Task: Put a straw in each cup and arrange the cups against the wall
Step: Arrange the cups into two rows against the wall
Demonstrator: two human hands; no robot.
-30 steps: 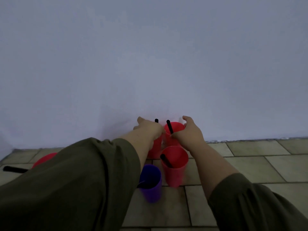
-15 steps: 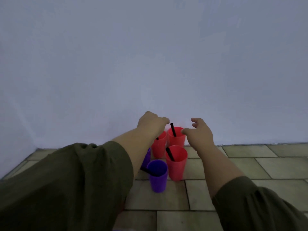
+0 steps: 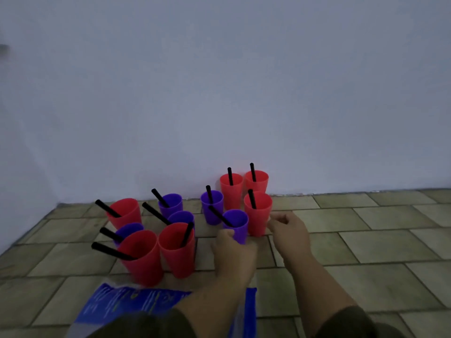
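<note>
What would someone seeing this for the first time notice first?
A bright cluster of red and purple cups, each with a black straw, stands on the tiled floor near the pale wall. Two red cups sit right against the wall. In front, the left hand grips a purple cup while the right hand touches the red cup beside it.

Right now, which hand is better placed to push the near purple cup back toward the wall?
Left. The left hand is already at the near purple cup, fingers at its base. The right hand is beside the red cup next to it instead.
</note>
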